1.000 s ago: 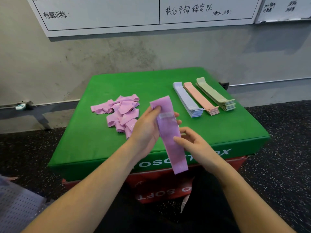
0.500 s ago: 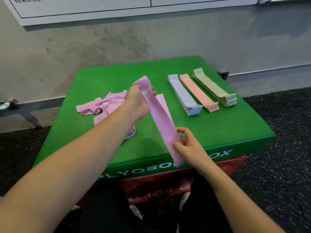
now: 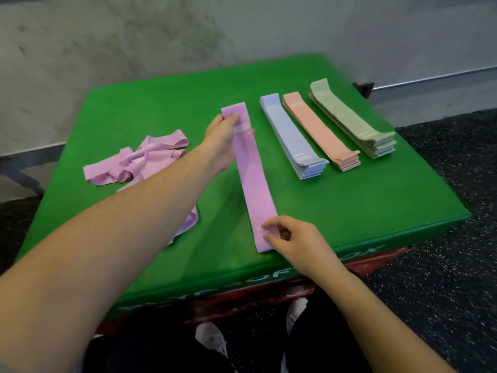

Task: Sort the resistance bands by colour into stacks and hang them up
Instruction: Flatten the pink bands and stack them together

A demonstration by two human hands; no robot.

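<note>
A big green plyo box (image 3: pixel 349 211) fills the middle of the view, stacked on a red box (image 3: pixel 269 294) with speckled black flooring (image 3: pixel 457 265) around it and a grey concrete wall (image 3: pixel 161 36) behind. On the green top, towards the right, three neat stacks sit side by side, just apart from one another: a light blue stack (image 3: pixel 291 135), a peach stack (image 3: pixel 320 130) and a sage green stack (image 3: pixel 352 119) furthest right. Over on the left lies a loose pile of pink bands (image 3: pixel 139 162), tangled and partly hidden under the left forearm. Between the pile and the blue stack, a single pink band (image 3: pixel 252 179) is stretched out flat and straight on the box, lying roughly parallel to the stacks. The left hand (image 3: pixel 220 141) pinches its far end, thumb on top near the pale label patch. The right hand (image 3: pixel 293 238) pinches the near end close to the front edge of the box, fingers curled onto the fabric. Down at the bottom, white shoes (image 3: pixel 212 337) and dark trousers (image 3: pixel 161 345) show below the box.
</note>
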